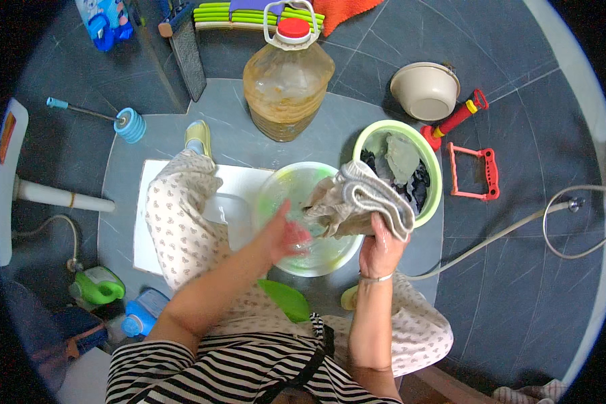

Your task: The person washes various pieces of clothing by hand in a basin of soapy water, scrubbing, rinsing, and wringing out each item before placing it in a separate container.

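A wet beige cloth garment [333, 217] with a thick grey-white band [371, 194] is gripped in my right hand [384, 250]. The cloth hangs partly over a round plastic basin [310, 270] with water in it. My left hand [289, 237] is blurred over the basin's left half, its thumb raised and fingers apart, with nothing seen in it. Just beyond the garment, a lime-rimmed bucket [434, 194] holds dark cloth and a pale greenish piece. The band overlaps part of that bucket's near rim.
A large red-capped plastic jug [288, 91] of cloudy liquid stands ahead. To the right are a beige basin [426, 93], a red plunger-like pump [454, 118], a red plastic frame [474, 171] and a shower hose [490, 240]. Detergent bottles [98, 285] sit at left, near a toilet brush [129, 123].
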The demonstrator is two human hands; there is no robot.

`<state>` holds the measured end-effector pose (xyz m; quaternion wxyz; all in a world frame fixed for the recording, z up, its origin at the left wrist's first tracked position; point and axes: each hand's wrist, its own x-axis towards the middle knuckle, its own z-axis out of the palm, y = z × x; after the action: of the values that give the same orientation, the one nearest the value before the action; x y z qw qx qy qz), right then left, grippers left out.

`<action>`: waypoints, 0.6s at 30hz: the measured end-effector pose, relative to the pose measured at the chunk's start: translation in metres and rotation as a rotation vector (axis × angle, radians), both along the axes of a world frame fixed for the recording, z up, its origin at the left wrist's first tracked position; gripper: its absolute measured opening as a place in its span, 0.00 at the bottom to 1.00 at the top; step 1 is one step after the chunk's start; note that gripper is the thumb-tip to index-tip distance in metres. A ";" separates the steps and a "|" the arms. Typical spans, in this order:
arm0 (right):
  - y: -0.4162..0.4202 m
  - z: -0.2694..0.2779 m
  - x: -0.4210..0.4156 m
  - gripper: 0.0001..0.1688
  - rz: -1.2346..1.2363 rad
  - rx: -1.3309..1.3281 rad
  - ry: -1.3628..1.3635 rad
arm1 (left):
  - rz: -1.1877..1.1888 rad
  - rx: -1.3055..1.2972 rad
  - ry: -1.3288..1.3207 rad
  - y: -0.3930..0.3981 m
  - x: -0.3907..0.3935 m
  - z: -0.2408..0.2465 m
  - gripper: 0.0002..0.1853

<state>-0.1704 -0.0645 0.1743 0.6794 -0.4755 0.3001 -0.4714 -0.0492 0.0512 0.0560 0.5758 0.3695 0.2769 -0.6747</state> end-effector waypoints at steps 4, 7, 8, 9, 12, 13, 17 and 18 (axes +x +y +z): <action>0.025 -0.018 -0.025 0.23 -0.064 -0.040 0.041 | -0.014 -0.108 0.474 -0.016 -0.044 0.018 0.45; 0.041 -0.043 -0.065 0.31 0.075 -0.196 0.116 | 0.272 -0.576 0.433 -0.040 -0.057 -0.014 0.45; 0.053 -0.042 -0.062 0.31 0.126 -0.191 0.200 | 0.353 -0.740 0.288 -0.038 -0.057 -0.058 0.41; 0.059 -0.045 -0.068 0.29 0.097 -0.168 0.265 | 0.281 -0.680 0.297 -0.038 -0.055 -0.051 0.38; 0.063 -0.055 -0.071 0.26 0.100 0.008 0.076 | 0.175 -0.859 0.251 -0.038 -0.051 -0.051 0.27; 0.057 -0.043 -0.064 0.26 0.026 0.141 0.134 | 0.215 -1.160 0.213 -0.046 -0.053 -0.061 0.22; -0.012 -0.047 -0.038 0.23 -0.093 0.461 -0.015 | 0.144 -0.529 0.220 -0.022 -0.066 -0.058 0.19; -0.028 -0.077 -0.044 0.22 -0.091 0.343 0.108 | 0.138 -0.538 0.287 -0.022 -0.068 -0.051 0.19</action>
<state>-0.2144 -0.0928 0.0974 0.7112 -0.3633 0.4335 -0.4175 -0.1168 0.0292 0.0052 0.6524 0.0855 0.1913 -0.7283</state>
